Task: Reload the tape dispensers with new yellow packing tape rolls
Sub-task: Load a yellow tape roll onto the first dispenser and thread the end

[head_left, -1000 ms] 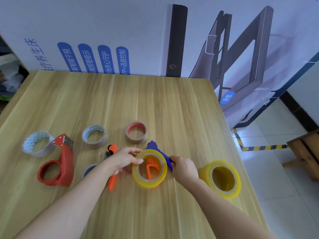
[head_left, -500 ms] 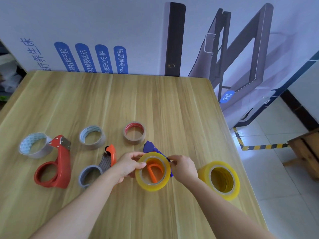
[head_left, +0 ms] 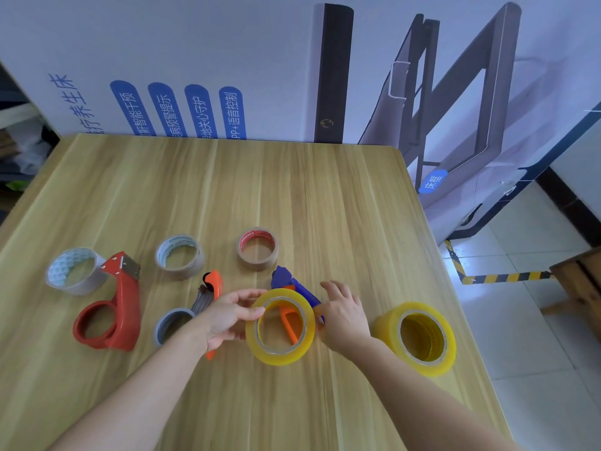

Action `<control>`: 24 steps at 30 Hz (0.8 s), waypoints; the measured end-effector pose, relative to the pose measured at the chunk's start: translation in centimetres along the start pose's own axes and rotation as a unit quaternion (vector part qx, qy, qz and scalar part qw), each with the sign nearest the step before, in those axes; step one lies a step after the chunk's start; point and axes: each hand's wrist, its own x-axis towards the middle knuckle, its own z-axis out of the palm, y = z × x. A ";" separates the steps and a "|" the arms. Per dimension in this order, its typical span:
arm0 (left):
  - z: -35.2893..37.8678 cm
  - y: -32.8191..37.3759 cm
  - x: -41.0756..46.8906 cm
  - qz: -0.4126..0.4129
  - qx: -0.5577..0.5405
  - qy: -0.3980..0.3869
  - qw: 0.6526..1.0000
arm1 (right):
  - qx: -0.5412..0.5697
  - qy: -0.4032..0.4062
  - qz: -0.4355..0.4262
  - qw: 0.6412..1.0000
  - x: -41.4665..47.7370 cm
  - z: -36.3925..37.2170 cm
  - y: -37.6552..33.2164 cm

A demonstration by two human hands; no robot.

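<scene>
Tabletop (head_left: 292,196): 2 hands (head_left: 227,319) (head_left: 345,315) on yellow roll (head_left: 280,355)

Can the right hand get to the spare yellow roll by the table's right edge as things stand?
Probably yes. The spare roll sits just right of the right hand with bare table between them; that hand's fingers look loose, and the left hand pinches the held roll.

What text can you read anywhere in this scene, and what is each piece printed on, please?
"养生床": printed panel, start hidden.
"智能干预": first blue pill.
"预警提示": second blue pill.
"关心守护": third blue pill.
"PP+语音控制": fourth blue pill.
"床框": blue tag.
Red print inside the brown tape roll: too small.
</scene>
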 end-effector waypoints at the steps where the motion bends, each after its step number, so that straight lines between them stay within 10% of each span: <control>1: -0.2 0.0 -0.1 0.001 0.002 -0.010 1.000 | -0.020 -0.014 -0.002 1.000 -0.1 0.2 0.0; 10: -1.1 -0.2 -1.2 0.019 -0.014 -0.003 1.000 | -0.104 0.028 0.000 0.994 -0.6 2.0 -0.9; 24: 0.5 -0.7 -0.7 0.055 0.099 0.076 0.991 | 0.088 -0.012 -0.044 0.995 -1.7 1.3 0.2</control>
